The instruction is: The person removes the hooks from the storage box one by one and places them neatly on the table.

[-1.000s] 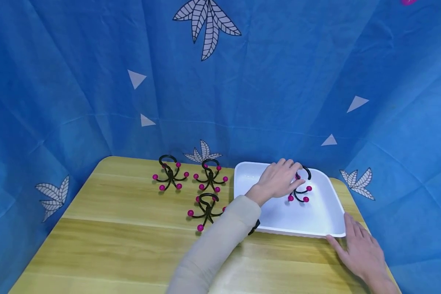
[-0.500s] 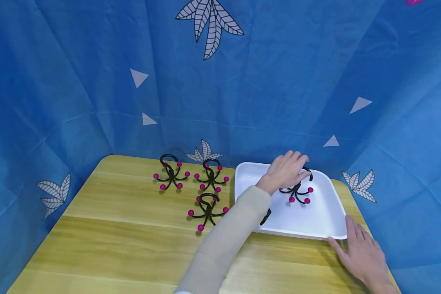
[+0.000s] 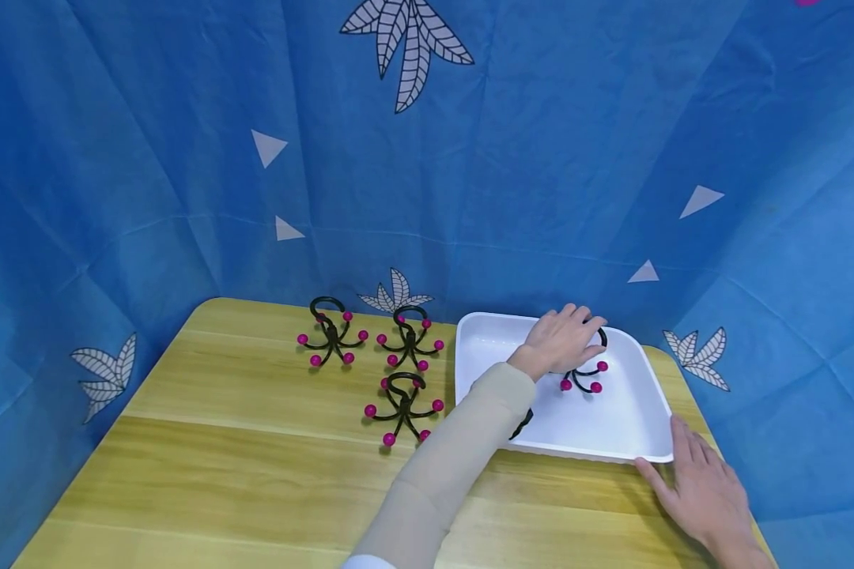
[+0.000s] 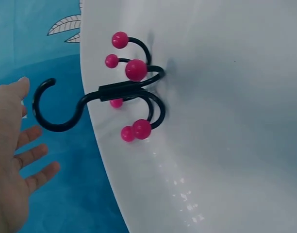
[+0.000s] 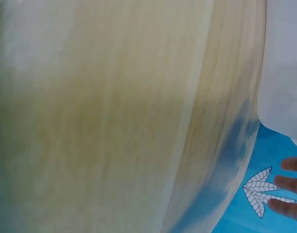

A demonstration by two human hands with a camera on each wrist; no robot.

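A black multi-armed hanger hook [image 4: 120, 91] with pink ball tips stands in the white tray [image 3: 633, 419]. My left hand [image 3: 564, 340] is over it in the head view, covering part of its stem. The left wrist view shows the curved top lying between thumb and fingers, which look relaxed and apart from the metal. At the tray's near right corner rests my right hand [image 3: 708, 494], fingers straight along the side and thumb at the front edge. In the right wrist view only its fingertips [image 5: 288, 184] show.
Left of the tray, three more such hooks stand on the wooden table [image 3: 221, 474]: a back left hook [image 3: 331, 336], a back right hook [image 3: 409, 340] and a nearer hook [image 3: 404, 407]. A blue patterned curtain [image 3: 427, 174] hangs behind and beside the table.
My left hand has shifted a little to the right over the hook in the tray. That hook stays in about the same spot. The right hand remains at the tray corner.
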